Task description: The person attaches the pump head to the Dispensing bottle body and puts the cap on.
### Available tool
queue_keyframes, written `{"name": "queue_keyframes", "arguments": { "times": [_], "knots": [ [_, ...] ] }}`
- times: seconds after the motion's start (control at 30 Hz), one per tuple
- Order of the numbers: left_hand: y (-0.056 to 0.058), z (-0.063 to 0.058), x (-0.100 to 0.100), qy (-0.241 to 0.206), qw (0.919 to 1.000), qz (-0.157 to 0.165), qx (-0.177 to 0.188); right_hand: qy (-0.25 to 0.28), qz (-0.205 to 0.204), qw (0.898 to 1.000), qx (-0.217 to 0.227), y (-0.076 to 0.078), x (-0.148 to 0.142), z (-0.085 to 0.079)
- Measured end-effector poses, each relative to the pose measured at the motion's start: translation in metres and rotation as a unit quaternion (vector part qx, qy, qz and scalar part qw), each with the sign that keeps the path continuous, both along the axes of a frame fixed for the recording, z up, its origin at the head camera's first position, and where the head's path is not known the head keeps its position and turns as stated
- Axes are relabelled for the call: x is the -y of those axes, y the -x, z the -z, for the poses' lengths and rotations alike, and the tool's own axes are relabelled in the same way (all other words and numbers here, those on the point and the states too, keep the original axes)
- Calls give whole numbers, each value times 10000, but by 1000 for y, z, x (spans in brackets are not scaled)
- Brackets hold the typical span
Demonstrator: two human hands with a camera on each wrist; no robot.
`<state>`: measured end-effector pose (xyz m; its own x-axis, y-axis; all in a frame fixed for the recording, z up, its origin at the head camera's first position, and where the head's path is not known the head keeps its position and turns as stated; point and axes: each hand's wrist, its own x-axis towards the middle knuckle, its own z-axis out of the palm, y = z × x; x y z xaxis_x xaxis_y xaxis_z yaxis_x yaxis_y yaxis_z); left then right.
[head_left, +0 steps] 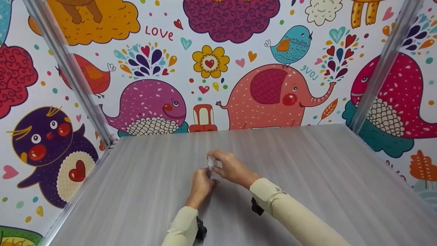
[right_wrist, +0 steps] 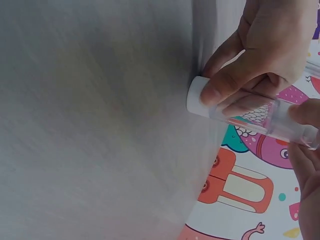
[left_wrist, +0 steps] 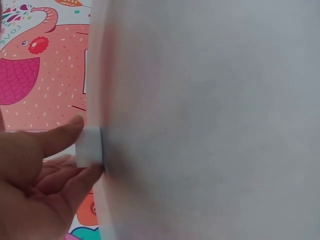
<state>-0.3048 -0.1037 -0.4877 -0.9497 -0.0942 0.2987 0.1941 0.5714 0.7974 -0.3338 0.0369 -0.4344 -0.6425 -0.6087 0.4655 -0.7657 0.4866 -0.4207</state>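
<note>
A small clear tube-shaped bottle (head_left: 211,162) with a white end (right_wrist: 198,97) stands roughly upright between both hands over the table. The left hand (head_left: 200,186) pinches its lower part; in the left wrist view, thumb and fingers hold the white end (left_wrist: 89,147) from both sides. Higher up, the right hand (head_left: 234,168) grips the clear top between thumb and fingers. The right wrist view has the white end against or just above the tabletop, and only part of the right hand (right_wrist: 306,155) shows there. Fingers cover parts of the bottle.
The grey wood-grain table (head_left: 143,191) extends around the hands. Behind it rises a wall with cartoon animals (head_left: 266,99). Metal posts (head_left: 78,71) stand at the table's back corners. Dark wrist cameras (head_left: 201,229) sit under both sleeves.
</note>
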Motion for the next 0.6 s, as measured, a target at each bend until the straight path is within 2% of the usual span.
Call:
{"name": "queue_keyframes", "arguments": {
  "times": [0.13, 0.27, 0.37, 0.43, 0.6],
  "knots": [
    [-1, 0, -1, 145, 9998, -94, 91, 84, -62, 9999, -107, 1, -1, 3],
    [-2, -1, -2, 309, 9995, -78, -60, 182, -124, 9996, -167, 2, -5, 3],
    [-4, -1, 0, 269, 9996, 10, -107, 241, -129, 9994, -205, 2, -11, 2],
    [-6, -1, 3, 210, 9998, 42, -53, 262, -116, 9994, -210, 2, -17, 2],
    [-12, -4, 19, 82, 9988, 124, 457, 270, 127, 9991, -295, 2, -39, 4]
  ]
}}
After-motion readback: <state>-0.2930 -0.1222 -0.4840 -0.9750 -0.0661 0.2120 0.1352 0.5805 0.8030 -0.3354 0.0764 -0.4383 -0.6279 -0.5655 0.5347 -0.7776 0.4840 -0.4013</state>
